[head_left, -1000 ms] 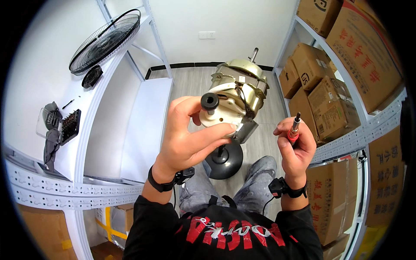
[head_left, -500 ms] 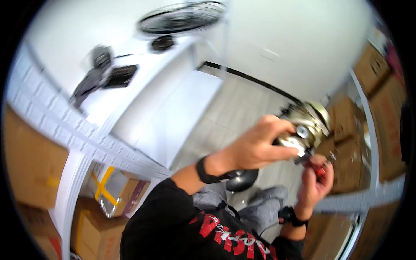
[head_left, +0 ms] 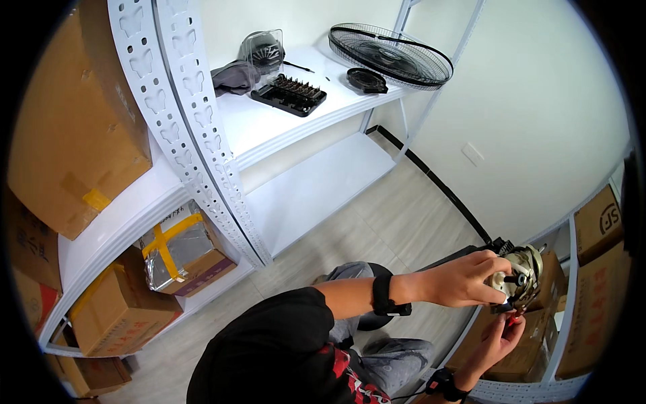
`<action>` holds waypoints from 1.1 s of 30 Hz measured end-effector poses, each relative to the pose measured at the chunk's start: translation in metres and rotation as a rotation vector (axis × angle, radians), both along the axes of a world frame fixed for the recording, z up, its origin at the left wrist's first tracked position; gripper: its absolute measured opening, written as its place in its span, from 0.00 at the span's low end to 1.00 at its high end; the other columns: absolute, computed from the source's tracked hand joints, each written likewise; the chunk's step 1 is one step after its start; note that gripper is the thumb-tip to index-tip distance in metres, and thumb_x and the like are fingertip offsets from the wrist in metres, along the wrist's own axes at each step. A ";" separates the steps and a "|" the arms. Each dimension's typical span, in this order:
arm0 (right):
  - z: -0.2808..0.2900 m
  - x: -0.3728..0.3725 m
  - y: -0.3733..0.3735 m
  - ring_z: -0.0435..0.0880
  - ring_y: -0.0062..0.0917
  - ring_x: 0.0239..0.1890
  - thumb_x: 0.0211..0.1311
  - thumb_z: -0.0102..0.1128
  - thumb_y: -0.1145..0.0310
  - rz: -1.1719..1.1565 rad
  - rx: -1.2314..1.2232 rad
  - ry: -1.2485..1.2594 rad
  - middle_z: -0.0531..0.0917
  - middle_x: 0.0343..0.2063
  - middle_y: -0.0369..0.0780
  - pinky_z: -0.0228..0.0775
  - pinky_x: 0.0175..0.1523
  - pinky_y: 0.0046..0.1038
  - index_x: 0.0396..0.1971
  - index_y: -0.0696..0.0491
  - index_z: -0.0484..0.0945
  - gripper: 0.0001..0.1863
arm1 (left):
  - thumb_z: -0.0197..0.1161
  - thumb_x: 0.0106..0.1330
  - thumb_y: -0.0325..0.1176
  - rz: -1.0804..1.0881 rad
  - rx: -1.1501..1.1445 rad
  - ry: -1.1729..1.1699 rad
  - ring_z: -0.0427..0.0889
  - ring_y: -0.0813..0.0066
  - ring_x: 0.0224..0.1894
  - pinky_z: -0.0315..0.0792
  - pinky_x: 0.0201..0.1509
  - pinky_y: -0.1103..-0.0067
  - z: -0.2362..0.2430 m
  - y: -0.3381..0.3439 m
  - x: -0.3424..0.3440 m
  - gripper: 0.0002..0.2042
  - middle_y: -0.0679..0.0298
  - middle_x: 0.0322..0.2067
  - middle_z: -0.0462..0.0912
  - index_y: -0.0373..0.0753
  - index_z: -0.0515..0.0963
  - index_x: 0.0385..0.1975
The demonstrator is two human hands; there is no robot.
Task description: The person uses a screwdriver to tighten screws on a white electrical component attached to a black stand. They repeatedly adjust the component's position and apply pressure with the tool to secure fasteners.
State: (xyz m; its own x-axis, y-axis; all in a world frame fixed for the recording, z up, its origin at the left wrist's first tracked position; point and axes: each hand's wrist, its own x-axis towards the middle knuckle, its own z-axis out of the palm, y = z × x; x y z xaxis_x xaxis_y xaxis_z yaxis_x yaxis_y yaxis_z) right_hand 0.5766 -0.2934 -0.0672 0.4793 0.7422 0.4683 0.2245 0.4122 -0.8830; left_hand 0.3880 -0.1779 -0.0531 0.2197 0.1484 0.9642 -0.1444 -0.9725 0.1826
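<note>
A fan motor (head_left: 527,264) with a pale gold metal housing sits at the right, at the end of a dark pole (head_left: 449,258). My left hand (head_left: 464,277) is closed around its near side, thumb and fingers on the housing by a short dark shaft. Just below, my right hand (head_left: 496,345) pinches a small red tool (head_left: 515,318) against the underside of the motor. The tool's tip is hidden, and its exact kind is too small to tell.
On the white shelf (head_left: 269,135) lie a bit set (head_left: 289,95), a grey cloth (head_left: 235,77), a black round part (head_left: 367,80) and a wire fan guard (head_left: 391,57). Cardboard boxes (head_left: 121,306) fill racks at left and right. A perforated upright (head_left: 192,114) stands at left.
The view has swung, so the shelf shows more fully and my hands with the motor sit further right and lower. Both hands keep their holds, and the picture is sharper.
</note>
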 end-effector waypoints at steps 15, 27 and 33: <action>0.024 -0.032 0.008 0.59 0.09 0.16 0.71 0.52 0.75 -0.030 -0.048 0.230 0.74 0.31 0.32 0.46 0.16 0.14 0.58 0.53 0.66 0.17 | 0.64 0.58 0.26 -0.077 0.019 -0.017 0.68 0.62 0.42 0.69 0.46 0.70 0.008 0.002 -0.006 0.07 0.59 0.52 0.67 0.44 0.78 0.35; 0.035 -0.034 0.004 0.56 0.09 0.12 0.69 0.54 0.73 0.057 -0.081 0.364 0.69 0.22 0.30 0.43 0.15 0.16 0.61 0.53 0.65 0.22 | 0.64 0.59 0.28 -0.077 0.000 -0.084 0.68 0.59 0.42 0.69 0.47 0.70 0.002 0.000 0.002 0.04 0.57 0.50 0.67 0.42 0.78 0.32; 0.034 -0.037 0.004 0.55 0.09 0.12 0.69 0.55 0.71 -0.021 -0.096 0.436 0.69 0.22 0.30 0.44 0.15 0.16 0.65 0.50 0.63 0.25 | 0.64 0.59 0.29 -0.120 0.004 -0.138 0.68 0.59 0.42 0.69 0.47 0.71 -0.001 0.003 0.002 0.04 0.57 0.50 0.67 0.44 0.79 0.33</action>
